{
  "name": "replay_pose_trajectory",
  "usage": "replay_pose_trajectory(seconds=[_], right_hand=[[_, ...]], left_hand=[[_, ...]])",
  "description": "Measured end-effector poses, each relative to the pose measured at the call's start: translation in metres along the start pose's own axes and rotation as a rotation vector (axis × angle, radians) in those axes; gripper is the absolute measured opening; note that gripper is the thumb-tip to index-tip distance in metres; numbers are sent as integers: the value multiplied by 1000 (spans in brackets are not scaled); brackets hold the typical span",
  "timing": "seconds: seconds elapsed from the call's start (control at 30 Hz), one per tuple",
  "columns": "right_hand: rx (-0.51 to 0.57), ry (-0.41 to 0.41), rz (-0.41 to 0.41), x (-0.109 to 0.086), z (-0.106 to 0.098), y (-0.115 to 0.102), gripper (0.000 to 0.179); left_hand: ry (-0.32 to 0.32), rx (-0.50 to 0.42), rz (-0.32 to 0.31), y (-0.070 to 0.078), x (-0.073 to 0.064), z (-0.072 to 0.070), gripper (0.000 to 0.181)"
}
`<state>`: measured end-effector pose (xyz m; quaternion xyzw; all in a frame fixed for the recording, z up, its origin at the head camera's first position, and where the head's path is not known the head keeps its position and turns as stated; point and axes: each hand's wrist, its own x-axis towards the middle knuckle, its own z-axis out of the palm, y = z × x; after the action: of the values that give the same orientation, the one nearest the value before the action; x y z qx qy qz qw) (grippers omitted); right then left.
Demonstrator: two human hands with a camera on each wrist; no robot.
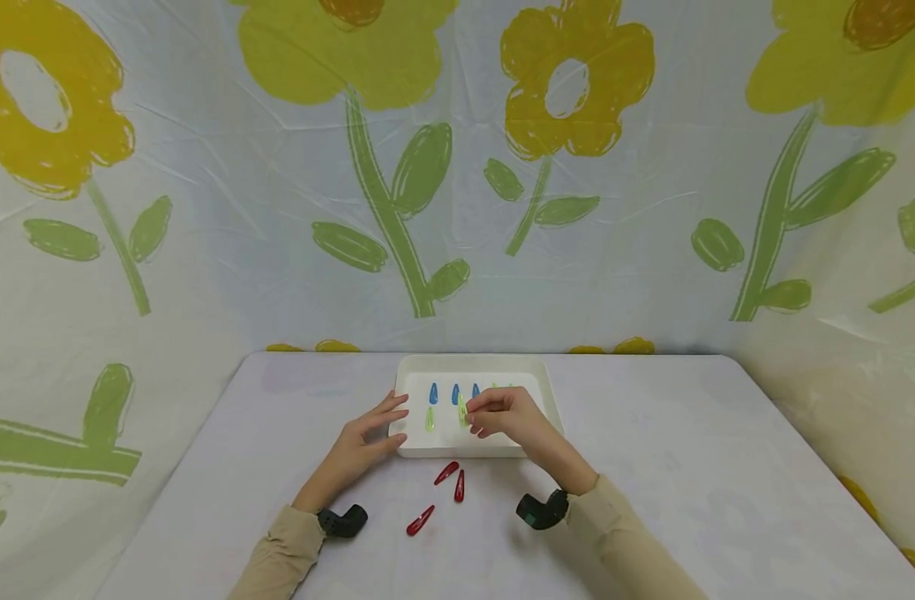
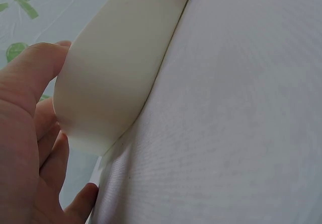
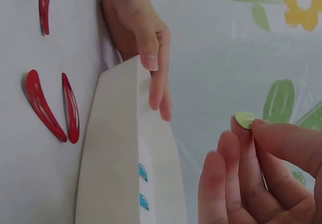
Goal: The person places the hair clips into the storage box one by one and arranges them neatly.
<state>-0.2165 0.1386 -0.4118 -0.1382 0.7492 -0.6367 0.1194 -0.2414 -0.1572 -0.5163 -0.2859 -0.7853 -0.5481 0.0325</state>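
Over the front half of a white tray (image 1: 472,452), my right hand (image 1: 505,412) pinches a light green snap hair clip (image 3: 245,120) between thumb and fingertip. My left hand (image 1: 365,437) rests at the tray's left side, its fingers loosely extended and spread around the rim. Three blue hair clips (image 1: 433,394) lie in a row inside the tray. Below the leftmost one is another green hair clip (image 1: 430,419). Further green clips to the right of the blue ones are mostly hidden by my right hand.
Three red hair clips (image 1: 420,521) lie on the white tabletop (image 1: 652,467) in front of the tray. Behind the table hangs a flower-patterned cloth (image 1: 457,217). Each wrist wears a black camera (image 1: 542,510).
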Motion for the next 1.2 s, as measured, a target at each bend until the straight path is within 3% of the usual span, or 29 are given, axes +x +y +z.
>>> replay_pose_trajectory(seconds=[0.23, 0.53, 0.97, 1.2], right_hand=[[51, 24, 35, 13, 1, -2, 22], [154, 48, 70, 28, 1, -5, 24], [162, 40, 109, 45, 5, 0, 25], [114, 72, 193, 53, 10, 7, 23]], left_hand=[[15, -7, -21, 6, 0, 2, 44], [7, -31, -27, 38, -2, -2, 43], [5, -43, -28, 38, -1, -1, 43], [4, -47, -16, 37, -2, -1, 42]])
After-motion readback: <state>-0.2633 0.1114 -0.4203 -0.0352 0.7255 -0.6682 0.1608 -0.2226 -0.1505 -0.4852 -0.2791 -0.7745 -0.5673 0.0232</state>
